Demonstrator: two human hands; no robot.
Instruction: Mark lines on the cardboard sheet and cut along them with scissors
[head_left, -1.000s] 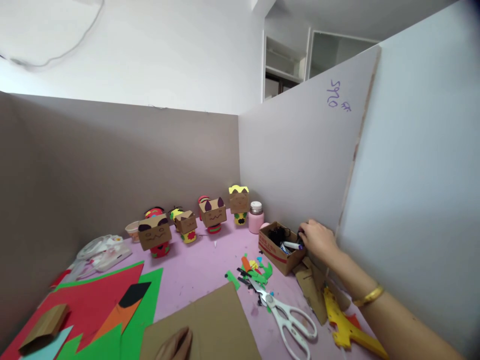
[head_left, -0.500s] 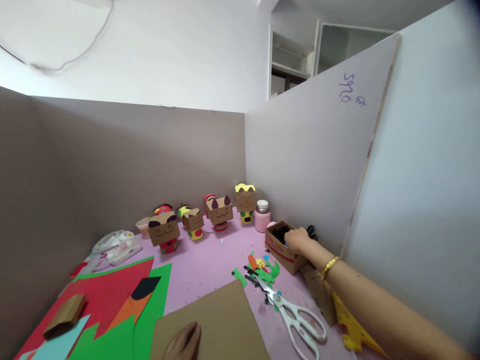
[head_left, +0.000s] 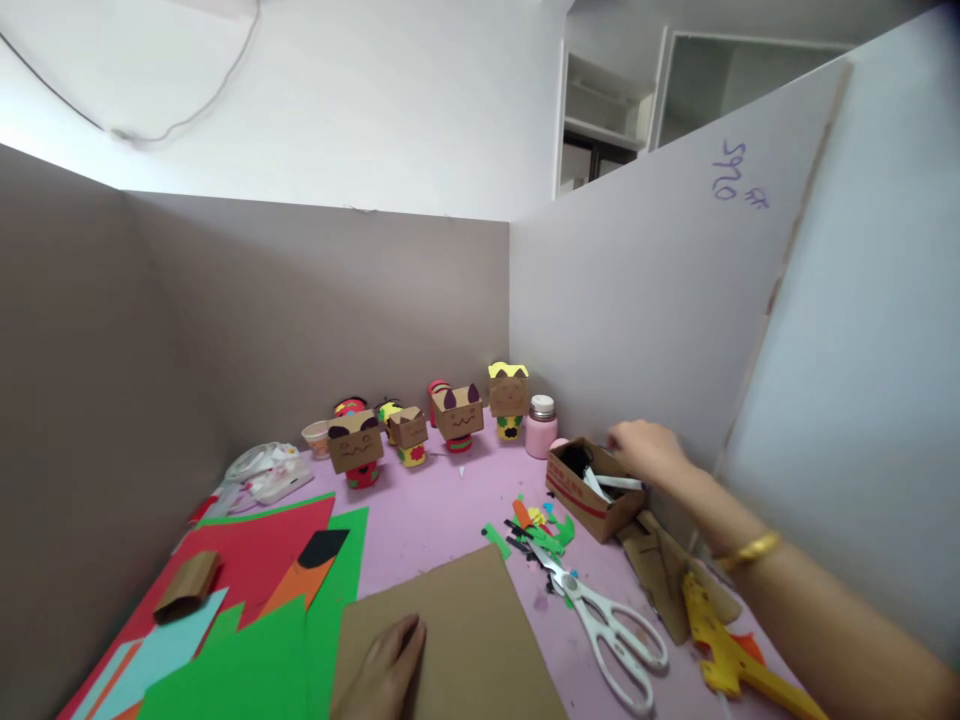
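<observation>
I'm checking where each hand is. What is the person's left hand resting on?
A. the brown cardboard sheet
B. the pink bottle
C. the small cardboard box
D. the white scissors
A: the left hand lies flat on the brown cardboard sheet at the near edge, while the right hand reaches over the small cardboard box.

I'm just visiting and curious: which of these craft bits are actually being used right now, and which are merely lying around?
In use:
right hand reaching over the small cardboard box of pens
left hand resting on the brown cardboard sheet

Lying about:
white scissors
paper scraps
box-headed figures
pink bottle
coloured paper sheets
yellow cutout
</observation>
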